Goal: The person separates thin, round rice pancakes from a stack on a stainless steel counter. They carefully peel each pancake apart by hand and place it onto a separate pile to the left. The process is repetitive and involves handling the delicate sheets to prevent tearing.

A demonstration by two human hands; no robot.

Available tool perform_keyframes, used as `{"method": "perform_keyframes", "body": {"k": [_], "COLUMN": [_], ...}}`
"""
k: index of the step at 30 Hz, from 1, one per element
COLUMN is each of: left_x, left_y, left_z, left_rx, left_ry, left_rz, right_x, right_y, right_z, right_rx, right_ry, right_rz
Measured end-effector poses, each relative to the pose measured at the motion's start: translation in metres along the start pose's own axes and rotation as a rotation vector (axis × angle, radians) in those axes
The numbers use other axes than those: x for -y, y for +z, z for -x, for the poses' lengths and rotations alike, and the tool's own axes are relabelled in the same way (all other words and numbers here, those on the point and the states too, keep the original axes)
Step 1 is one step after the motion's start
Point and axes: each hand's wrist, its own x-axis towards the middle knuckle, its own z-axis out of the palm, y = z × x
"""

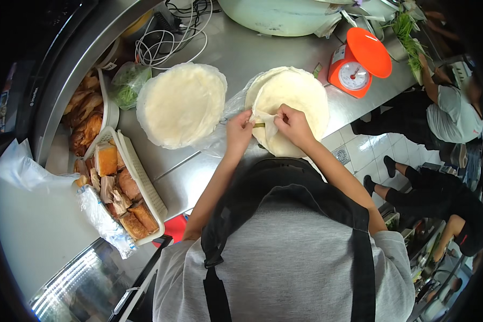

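Note:
A stack of thin, round, pale dough sheets (pixel 306 90) lies before me at the counter's front edge. My left hand (pixel 239 129) pinches the edge of the top sheet on the left side. Fingers of my right hand (pixel 294 128) grip a lifted, folded part of the same sheet. Between the hands a short greenish strip (pixel 259 125) shows beside the raised fold; what it is I cannot tell. Left of my hands lies a second round stack of pale sheets (pixel 181 106) on clear plastic film (pixel 217 139), which stretches towards the first stack.
An orange dial kitchen scale (pixel 350 76) stands at the right. To the left are a plastic basket of roasted meat chunks (pixel 163 205), a tub of browned meat (pixel 112 108) and bagged greens (pixel 126 90). Cables (pixel 169 44) and a large basin (pixel 279 20) occupy the back. Co-workers (pixel 455 112) are at the right.

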Motion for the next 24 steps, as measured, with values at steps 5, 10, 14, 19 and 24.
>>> {"method": "perform_keyframes", "body": {"k": [5, 10, 14, 19, 24], "left_x": [-0.014, -0.035, -0.037, -0.026, -0.06], "left_y": [0.008, 0.005, -0.001, -0.003, 0.027], "left_z": [0.015, 0.014, 0.015, 0.004, -0.026], "left_rx": [-0.047, -0.085, -0.158, -0.068, 0.047], "left_ry": [0.077, 0.017, -0.039, 0.263, 0.276], "left_rz": [-0.095, -0.243, -0.213, -0.645, -0.67], "right_x": [0.025, 0.014, -0.009, -0.032, -0.031], "right_y": [-0.007, -0.003, -0.025, -0.035, -0.036], "right_z": [-0.004, -0.008, -0.008, 0.005, 0.005], "right_rx": [0.12, 0.073, 0.008, -0.005, 0.014], "right_ry": [0.0, -0.148, -0.039, -0.024, 0.074], "right_rz": [0.044, 0.158, 0.064, 0.071, 0.132]}}
